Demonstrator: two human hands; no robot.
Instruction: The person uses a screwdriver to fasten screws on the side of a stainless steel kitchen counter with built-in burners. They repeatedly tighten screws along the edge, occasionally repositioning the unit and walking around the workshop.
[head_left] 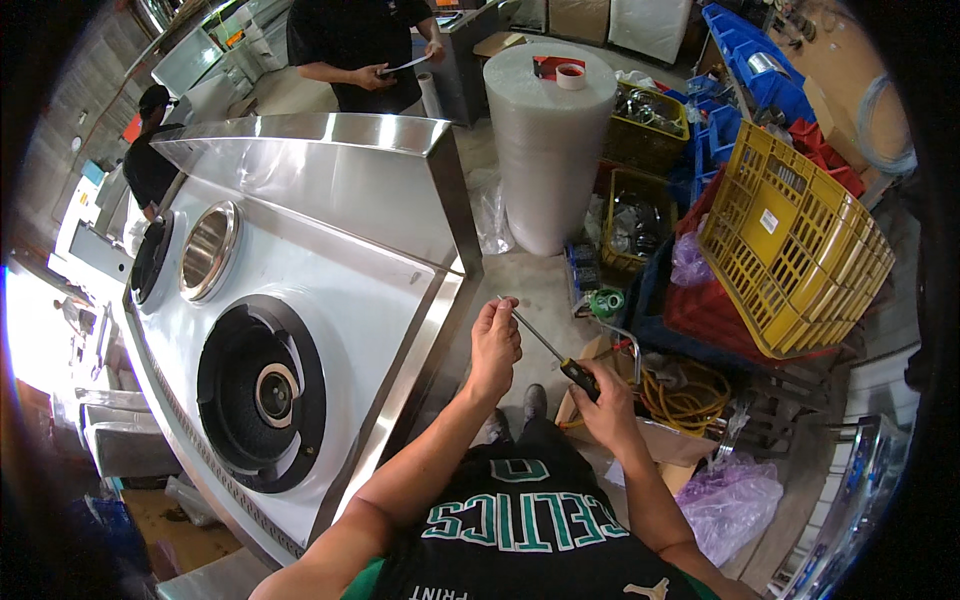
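My right hand (pixel 608 408) grips the black and yellow handle of a screwdriver (pixel 560 358). Its thin metal shaft slants up to the left. My left hand (pixel 494 345) pinches the shaft close to its tip, fingers closed around it. Both hands hover over the floor just right of a large stainless steel stove unit (pixel 330 240). The unit has a big black burner well (pixel 262 392), a round steel opening (pixel 208 250) farther back and a raised back panel (pixel 320 130).
A tall roll of bubble wrap (pixel 548 150) stands ahead. Yellow crates (pixel 790 245), blue bins (pixel 745 50) and a red bin sit to the right. A cardboard box with coiled yellow hose (pixel 685 395) lies by my right hand. A person (pixel 365 50) stands behind the stove; another is at the far left.
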